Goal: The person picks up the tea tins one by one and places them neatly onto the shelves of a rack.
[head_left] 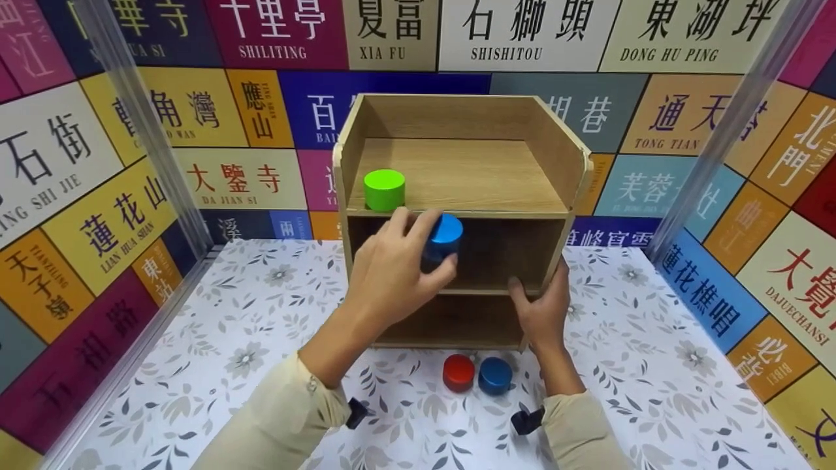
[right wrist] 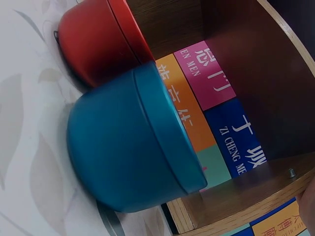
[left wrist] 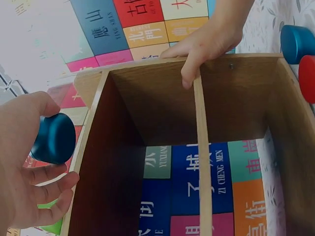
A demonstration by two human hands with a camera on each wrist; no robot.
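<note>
Wall panels (head_left: 519,36) read SHILITING, XIA FU, SHISHITOU and DONG HU PING; the wooden shelf (head_left: 457,166) cuts off one beginning "BAI". ZI CHENG MEN shows through the shelf in the left wrist view. The left hand (head_left: 395,271) holds a blue tin (head_left: 447,230) between thumb and fingers near the upper board's front edge, right of a green tin (head_left: 384,191). The right hand (head_left: 547,310) grips the shelf's right side, its fingers partly hidden behind the panel. A red tin (head_left: 458,373) and second blue tin (head_left: 495,376) stand on the counter (head_left: 261,398).
</note>
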